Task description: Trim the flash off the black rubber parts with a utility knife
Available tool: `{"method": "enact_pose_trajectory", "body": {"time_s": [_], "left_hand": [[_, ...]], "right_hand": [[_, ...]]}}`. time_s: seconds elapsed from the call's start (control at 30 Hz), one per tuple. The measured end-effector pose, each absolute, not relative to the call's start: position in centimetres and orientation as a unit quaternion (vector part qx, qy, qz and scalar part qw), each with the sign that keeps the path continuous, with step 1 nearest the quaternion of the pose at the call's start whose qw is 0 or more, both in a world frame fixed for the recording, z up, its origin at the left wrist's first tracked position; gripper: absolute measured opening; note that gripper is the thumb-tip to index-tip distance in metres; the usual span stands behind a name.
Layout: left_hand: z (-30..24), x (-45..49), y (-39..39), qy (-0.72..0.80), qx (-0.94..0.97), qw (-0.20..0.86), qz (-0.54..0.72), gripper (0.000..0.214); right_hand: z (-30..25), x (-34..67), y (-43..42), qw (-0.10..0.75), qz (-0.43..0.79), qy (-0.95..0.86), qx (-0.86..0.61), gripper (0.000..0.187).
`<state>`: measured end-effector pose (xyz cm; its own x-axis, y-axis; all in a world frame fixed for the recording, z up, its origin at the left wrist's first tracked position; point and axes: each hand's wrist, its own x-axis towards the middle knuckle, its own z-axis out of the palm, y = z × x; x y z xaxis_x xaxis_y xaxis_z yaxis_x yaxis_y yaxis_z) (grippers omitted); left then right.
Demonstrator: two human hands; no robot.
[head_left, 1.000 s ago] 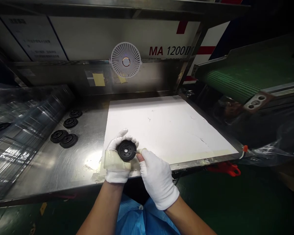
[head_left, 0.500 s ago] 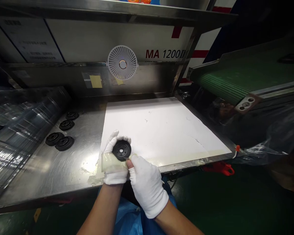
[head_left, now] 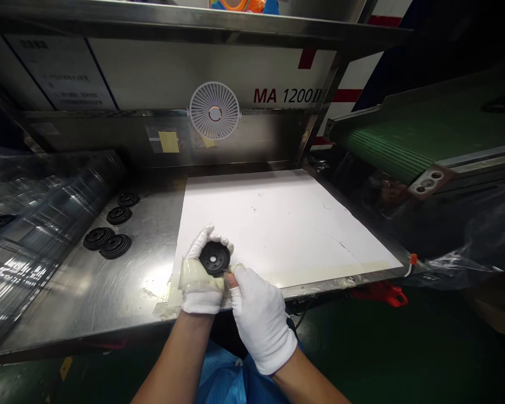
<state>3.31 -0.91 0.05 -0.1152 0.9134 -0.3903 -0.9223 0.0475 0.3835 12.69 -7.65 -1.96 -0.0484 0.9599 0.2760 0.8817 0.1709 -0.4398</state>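
Observation:
A round black ribbed disc with a small centre hole (head_left: 214, 258) lies face up in my left hand (head_left: 200, 278), whose gloved fingers curl round its far and left edge. Tape or film wraps the palm of that glove. My right hand (head_left: 258, 314), also in a white glove with the thumb tip bare, is closed at the disc's near right edge. Something small and thin shows at its fingertips; what it is I cannot make out. Both hands are over the near left corner of a white sheet (head_left: 278, 224).
Several similar black discs (head_left: 115, 246) lie on the metal table (head_left: 143, 235) at left, beside clear plastic trays (head_left: 46, 224). A white fan (head_left: 214, 110) hangs at the back. A green conveyor (head_left: 429, 140) stands at right, and red-handled scissors or a similar tool (head_left: 387, 294) hangs below the table edge.
The whole view has shifted slightly, so things appear a little to the right. The disc stays in my left hand, and my right hand remains at its edge.

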Motion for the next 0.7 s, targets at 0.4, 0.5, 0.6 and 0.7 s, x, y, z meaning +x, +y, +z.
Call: {"method": "enact_pose_trajectory", "body": {"time_s": [0.4, 0.5, 0.6, 0.7], "left_hand": [[-0.3, 2.8, -1.6, 0.232, 0.064, 0.73, 0.64, 0.033], [-0.2, 3.5, -1.2, 0.234, 0.032, 0.704, 0.67, 0.02], [0.0, 4.1, -0.8, 0.255, 0.006, 0.675, 0.693, 0.016], [0.2, 4.4, -0.8, 0.273, -0.013, 0.642, 0.716, 0.012]], "right_hand": [[-1.8, 13.9, -7.2, 0.278, 0.077, -0.702, -0.65, 0.027], [-2.0, 14.0, -7.3, 0.284, 0.072, -0.699, -0.652, 0.027], [-2.3, 13.6, -7.6, 0.288, 0.057, -0.702, -0.648, 0.029], [-2.7, 12.9, -7.8, 0.295, 0.063, -0.705, -0.642, 0.029]]}}
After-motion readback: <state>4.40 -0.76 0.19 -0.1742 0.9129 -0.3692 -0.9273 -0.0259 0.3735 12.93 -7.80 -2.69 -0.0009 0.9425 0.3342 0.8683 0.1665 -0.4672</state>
